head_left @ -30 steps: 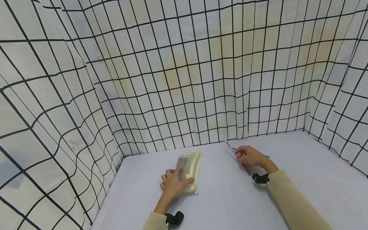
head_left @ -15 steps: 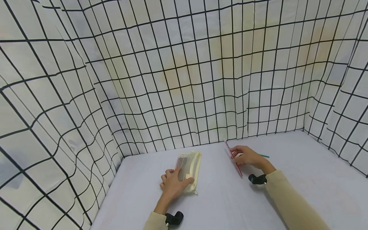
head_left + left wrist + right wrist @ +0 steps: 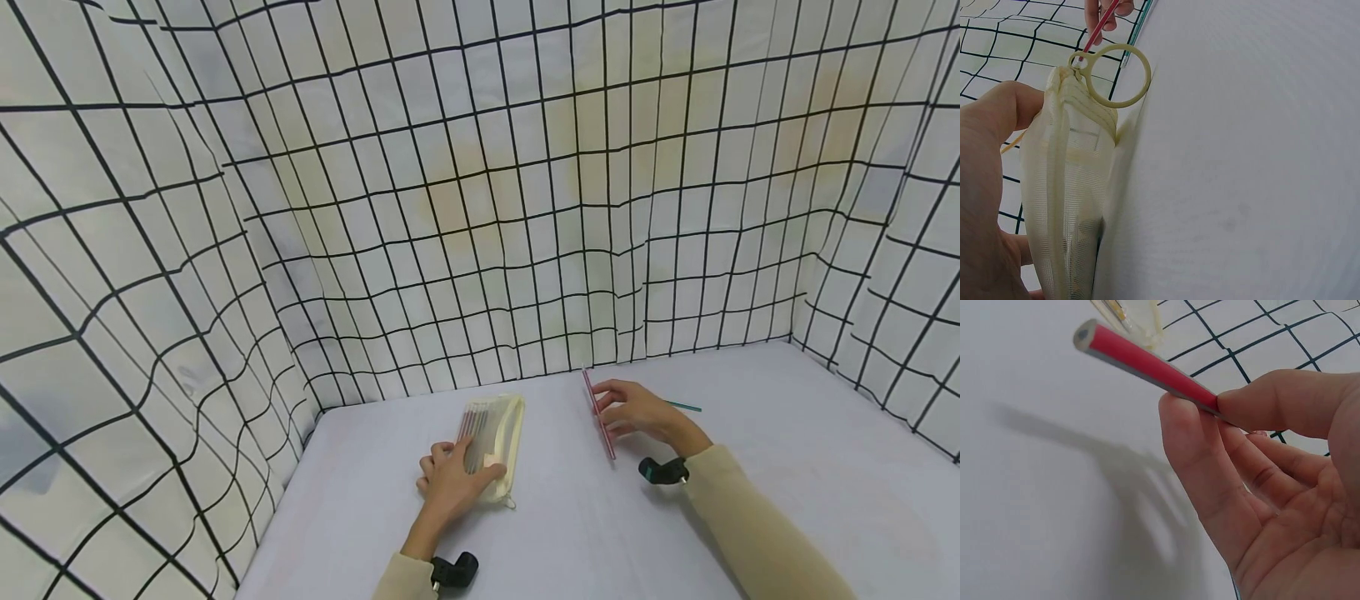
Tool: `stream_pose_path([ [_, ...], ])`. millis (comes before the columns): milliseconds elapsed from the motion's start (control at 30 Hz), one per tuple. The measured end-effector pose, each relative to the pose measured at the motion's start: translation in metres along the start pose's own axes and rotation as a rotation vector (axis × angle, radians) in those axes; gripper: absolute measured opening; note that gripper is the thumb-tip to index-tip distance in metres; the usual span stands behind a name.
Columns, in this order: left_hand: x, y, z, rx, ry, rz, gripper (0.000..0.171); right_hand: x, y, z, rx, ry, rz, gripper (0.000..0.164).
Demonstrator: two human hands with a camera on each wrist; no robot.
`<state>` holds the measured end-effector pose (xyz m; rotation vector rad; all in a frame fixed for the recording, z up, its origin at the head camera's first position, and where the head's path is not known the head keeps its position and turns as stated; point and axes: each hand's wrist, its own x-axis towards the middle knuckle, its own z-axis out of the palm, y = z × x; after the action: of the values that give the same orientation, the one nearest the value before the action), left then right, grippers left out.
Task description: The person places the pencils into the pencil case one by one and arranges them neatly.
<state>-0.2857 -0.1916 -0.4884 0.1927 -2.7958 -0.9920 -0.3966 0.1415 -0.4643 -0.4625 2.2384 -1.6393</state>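
Note:
My left hand (image 3: 453,483) holds a cream mesh pencil case (image 3: 512,437) on the table, with several pencils (image 3: 472,421) showing through the mesh. In the left wrist view the case (image 3: 1079,169) stands out beside the thumb side of the hand, its ring zipper pull (image 3: 1147,69) at the far end. Over to the right, my right hand (image 3: 637,414) pinches a red pencil with silvery stripes (image 3: 1147,364) between thumb and fingertips. Its flat, unsharpened-looking end points at the right wrist camera, and its shadow falls on the table.
A green pencil (image 3: 683,406) lies on the white table (image 3: 555,517), partly hidden behind the right hand. White cloth with a black grid (image 3: 480,217) closes off the back and sides. Each wrist carries a small black camera (image 3: 456,570).
My right hand has moved a little left with the red pencil, which has turned more upright in the head view. More of the green pencil shows. The left hand has stayed put.

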Motion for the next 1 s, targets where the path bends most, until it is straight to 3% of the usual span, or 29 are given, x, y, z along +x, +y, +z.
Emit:
stream_pose_path([
  [500,-0.001,0.000,0.000,-0.003,0.001,0.003,0.091,0.004,-0.004,0.019,0.050,-0.009,0.058,0.064],
  [1000,-0.001,0.001,0.000,-0.006,-0.002,0.003,0.090,0.009,-0.009,0.046,-0.007,-0.001,0.121,0.060],
])
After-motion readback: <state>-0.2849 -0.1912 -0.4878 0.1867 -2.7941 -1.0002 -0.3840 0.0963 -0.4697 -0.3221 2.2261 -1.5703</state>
